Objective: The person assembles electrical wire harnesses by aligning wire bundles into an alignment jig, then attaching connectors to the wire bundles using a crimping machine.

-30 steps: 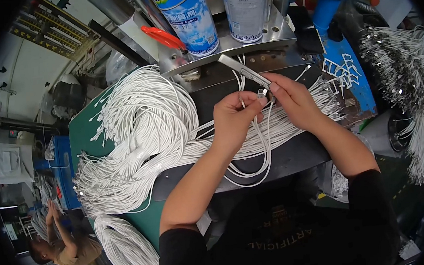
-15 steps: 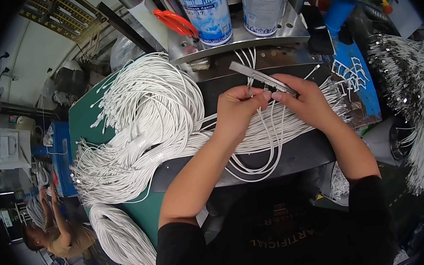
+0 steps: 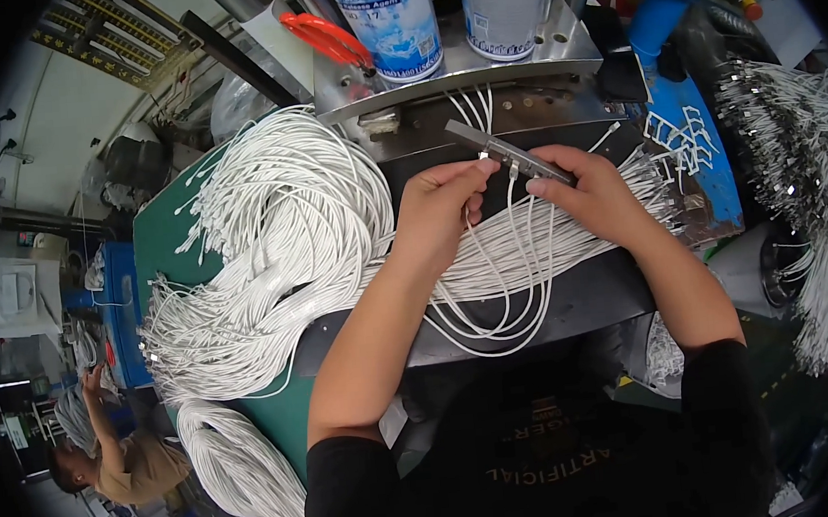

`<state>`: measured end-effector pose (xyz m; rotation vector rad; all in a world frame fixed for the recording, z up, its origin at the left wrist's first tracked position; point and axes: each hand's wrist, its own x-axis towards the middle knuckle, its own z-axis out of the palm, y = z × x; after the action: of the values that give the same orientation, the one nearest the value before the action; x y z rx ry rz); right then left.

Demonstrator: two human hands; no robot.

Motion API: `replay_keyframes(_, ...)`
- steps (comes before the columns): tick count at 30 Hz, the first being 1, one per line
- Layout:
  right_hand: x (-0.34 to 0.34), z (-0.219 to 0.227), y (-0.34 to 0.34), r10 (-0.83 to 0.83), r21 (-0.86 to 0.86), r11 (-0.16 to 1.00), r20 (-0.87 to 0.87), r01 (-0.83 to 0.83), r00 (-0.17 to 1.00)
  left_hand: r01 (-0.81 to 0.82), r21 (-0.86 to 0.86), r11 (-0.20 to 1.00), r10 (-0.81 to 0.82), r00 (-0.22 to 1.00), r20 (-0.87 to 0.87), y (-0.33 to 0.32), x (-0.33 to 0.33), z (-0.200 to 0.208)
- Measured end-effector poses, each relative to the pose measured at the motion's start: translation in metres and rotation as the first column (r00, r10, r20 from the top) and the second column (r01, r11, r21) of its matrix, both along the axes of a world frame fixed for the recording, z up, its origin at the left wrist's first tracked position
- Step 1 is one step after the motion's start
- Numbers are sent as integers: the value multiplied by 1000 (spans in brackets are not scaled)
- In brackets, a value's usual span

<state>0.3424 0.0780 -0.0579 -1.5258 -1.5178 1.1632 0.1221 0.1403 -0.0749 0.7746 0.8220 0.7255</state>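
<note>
We list: tabletop (image 3: 160,225), green, largely covered. White cables (image 3: 325,236), heaped left and centre, partly hidden. Two spray cans (image 3: 386,32), far, tops cut off. Right hand (image 3: 592,191): fingers closed on the right end of a metal bar (image 3: 471,138) above the cables. Left hand (image 3: 432,208): fingers pinching a cable end (image 3: 483,156), mostly hidden; whether it is seated in the bar, we cannot tell.

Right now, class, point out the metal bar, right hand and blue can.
Metal bar (image 3: 500,146), head view: near its middle.
Right hand (image 3: 590,189), head view: its middle.
Blue can (image 3: 388,25), head view: its front label.
</note>
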Motion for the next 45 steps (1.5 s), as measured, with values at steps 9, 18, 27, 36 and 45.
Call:
replay_keyframes(9,2,19,-14,-13,149,989,238,-23,971,19,3,1000,-19,1000,-4,-10,12,1)
replay_keyframes(18,17,-3,-42,-325,564,820,595,-94,735,-321,212,923,349,930,-115,16,38,5)
replay_keyframes(27,26,26,61,-195,416,888,730,-199,655,-102,15,995,103,963,-248,32,42,21)
replay_keyframes(36,42,-16,240,-408,596,797,414,97,814,-213,5,977,212,972,97,119,39,40)
replay_keyframes(45,5,29,127,-232,152,968,220,202,947,-19,-207,978,28,999,39,27,-2,55)
